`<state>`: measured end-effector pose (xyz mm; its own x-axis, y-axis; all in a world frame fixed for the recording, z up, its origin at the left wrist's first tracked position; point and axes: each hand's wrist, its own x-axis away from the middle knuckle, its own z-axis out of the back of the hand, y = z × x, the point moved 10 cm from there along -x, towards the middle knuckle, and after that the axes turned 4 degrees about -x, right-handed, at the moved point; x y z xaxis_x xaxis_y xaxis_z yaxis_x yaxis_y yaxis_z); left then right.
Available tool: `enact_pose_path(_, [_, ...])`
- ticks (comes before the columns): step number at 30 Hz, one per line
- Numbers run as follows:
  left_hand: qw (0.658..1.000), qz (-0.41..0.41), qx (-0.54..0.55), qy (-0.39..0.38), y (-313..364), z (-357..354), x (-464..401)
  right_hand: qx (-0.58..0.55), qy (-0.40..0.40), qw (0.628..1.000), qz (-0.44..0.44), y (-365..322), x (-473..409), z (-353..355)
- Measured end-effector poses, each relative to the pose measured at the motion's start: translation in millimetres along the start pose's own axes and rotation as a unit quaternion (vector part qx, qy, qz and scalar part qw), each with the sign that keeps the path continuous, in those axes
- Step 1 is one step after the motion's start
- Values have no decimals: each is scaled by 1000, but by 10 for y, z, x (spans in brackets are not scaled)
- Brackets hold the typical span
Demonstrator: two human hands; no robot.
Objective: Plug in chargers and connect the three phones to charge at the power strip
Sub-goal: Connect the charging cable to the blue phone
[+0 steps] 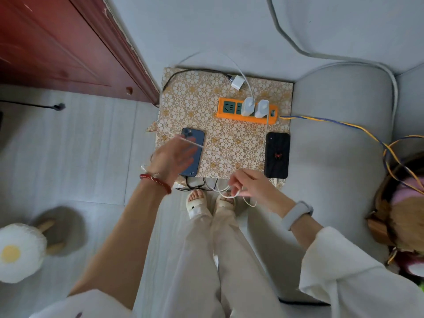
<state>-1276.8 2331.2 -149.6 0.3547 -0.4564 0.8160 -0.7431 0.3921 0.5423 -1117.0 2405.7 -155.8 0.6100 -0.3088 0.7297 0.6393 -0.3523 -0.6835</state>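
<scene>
An orange power strip (231,111) lies on a small table with a floral cover (195,99). Two white chargers (249,106) (262,108) sit plugged into it. A third white charger (237,82) lies loose behind the strip, with a dark cable attached. A blue phone (197,136) lies face down at the left, a black phone (277,154) at the right. My left hand (174,158) hovers over the blue phone, fingers spread, a white cable (218,154) running across it. My right hand (249,184) pinches that white cable at the table's front edge. Only two phones are in view.
A grey sofa (339,145) borders the table on the right; the strip's blue and yellow cord (332,122) runs across it. A brown bag (394,207) sits at the far right. A red wooden door (57,47) stands at the left. A fried-egg cushion (18,251) lies on the floor.
</scene>
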Motion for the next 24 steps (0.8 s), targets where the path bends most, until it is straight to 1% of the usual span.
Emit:
enact_pose_path(2, [990,13,-122,-61,-212,-236,103,80,-12,996,34,-216,-52,-83])
enact_pose_path(3, [987,3,-136,-82,-263,-322,153,119,-20,991,52,-303,-64,-140])
enact_pose_path(4, [989,-9,-121,-81,-280,-346,181,151,-29,986,65,-357,-68,-197])
enact_pose_path(5, [993,-20,-98,-63,-283,-307,184,177,-39,981,73,-374,-65,-243])
enact_pose_path(8, [998,-34,-10,43,-246,42,125,223,-71,970,65,-258,-15,-267])
enact_pose_path(10, [989,-24,52,140,-249,396,68,258,-81,961,49,-98,20,-158])
enact_pose_path(11, [980,-21,61,189,-252,597,52,274,-80,958,36,0,37,-61])
enact_pose_path(12, [971,-18,40,237,-245,812,51,289,-73,954,20,100,51,65])
enact_pose_path(14, [946,-28,-52,320,-181,1207,93,312,-46,949,-12,269,93,349])
enact_pose_path(16, [920,-35,-146,363,-126,1432,144,319,-26,947,-29,341,125,533])
enact_pose_path(17, [907,-33,-217,359,-118,1454,149,319,-28,947,-24,331,127,536])
enact_pose_path(18, [883,-36,-312,348,-113,1412,146,317,-37,948,-11,292,124,481])
enact_pose_path(19, [850,-58,-404,335,-89,1291,161,315,-50,948,9,223,110,379])
enact_pose_path(20, [818,-108,-473,310,-46,1079,196,313,-63,947,34,135,95,249])
enact_pose_path(21, [798,-168,-517,260,-19,775,231,311,-75,946,58,39,78,113])
enact_pose_path(22, [793,-216,-538,187,-47,448,255,309,-85,944,76,-42,51,-7])
enact_pose_path(23, [793,-240,-550,107,-126,148,277,306,-90,944,88,-104,21,-95])
enact_pose_path(24, [793,-244,-557,35,-234,-75,297,303,-88,944,94,-153,-14,-143])
